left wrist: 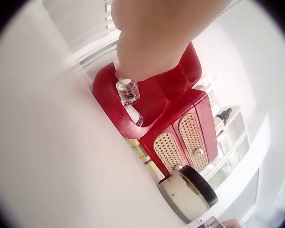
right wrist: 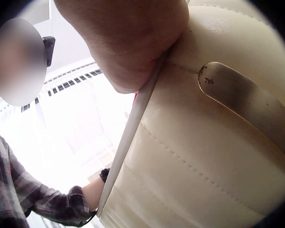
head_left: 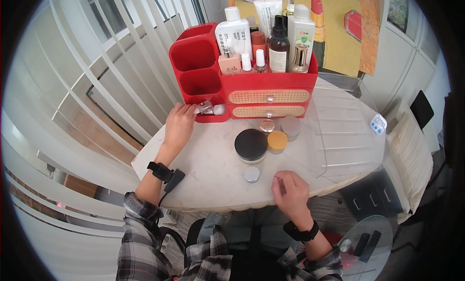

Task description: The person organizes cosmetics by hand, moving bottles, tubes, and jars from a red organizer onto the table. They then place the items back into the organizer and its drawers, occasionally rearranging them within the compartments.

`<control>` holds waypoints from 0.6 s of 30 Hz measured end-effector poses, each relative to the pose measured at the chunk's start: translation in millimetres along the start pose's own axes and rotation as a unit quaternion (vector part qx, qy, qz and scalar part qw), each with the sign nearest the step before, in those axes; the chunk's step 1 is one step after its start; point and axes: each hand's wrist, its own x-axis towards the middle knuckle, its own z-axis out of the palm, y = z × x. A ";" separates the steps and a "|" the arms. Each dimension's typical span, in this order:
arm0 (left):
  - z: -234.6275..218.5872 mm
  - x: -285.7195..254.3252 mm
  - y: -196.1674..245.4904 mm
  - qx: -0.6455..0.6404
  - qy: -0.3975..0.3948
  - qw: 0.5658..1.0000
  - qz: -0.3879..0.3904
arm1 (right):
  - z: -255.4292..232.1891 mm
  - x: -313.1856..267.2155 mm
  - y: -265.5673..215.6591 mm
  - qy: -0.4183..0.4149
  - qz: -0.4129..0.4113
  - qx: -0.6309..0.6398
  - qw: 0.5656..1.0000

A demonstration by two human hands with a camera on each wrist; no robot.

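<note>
At the lowest left compartment of the red organizer (head_left: pixel 199 82), the left hand (head_left: pixel 179 126) pinches a small clear bottle (head_left: pixel 205 106) by its white cap. In the left wrist view that bottle (left wrist: pixel 128 92) hangs over the compartment, and a second white-capped bottle (left wrist: pixel 133 115) lies inside. The right hand (head_left: pixel 292 191) rests at the table's front edge with curled fingers, right of a small silver-lidded jar (head_left: pixel 252 174); in the right wrist view only part of the hand (right wrist: pixel 133 42) shows, its fingers hidden.
A black-lidded jar (head_left: pixel 250 144), a yellow-lidded jar (head_left: pixel 277 141) and small round containers stand before the drawers. Several bottles fill the organizer's top. A clear tray (head_left: pixel 346 136) lies at the right of the white table (head_left: pixel 203 184). A picture (head_left: pixel 339 48) is behind.
</note>
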 end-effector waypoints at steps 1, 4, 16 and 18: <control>-1.6 -0.4 -0.5 -0.001 0.001 1.000 0.002 | -0.1 -0.3 0.3 -0.001 0.004 0.004 1.000; -13.9 -1.2 1.9 -0.005 0.028 0.999 0.015 | 0.9 -0.6 0.2 0.002 0.005 0.006 1.000; -38.6 61.6 -6.7 -0.052 0.045 0.997 0.042 | 0.4 -0.2 -0.5 0.005 0.004 0.007 1.000; -36.2 70.1 -2.0 -0.093 0.003 0.996 0.004 | 0.7 -0.6 0.3 0.005 0.005 0.009 1.000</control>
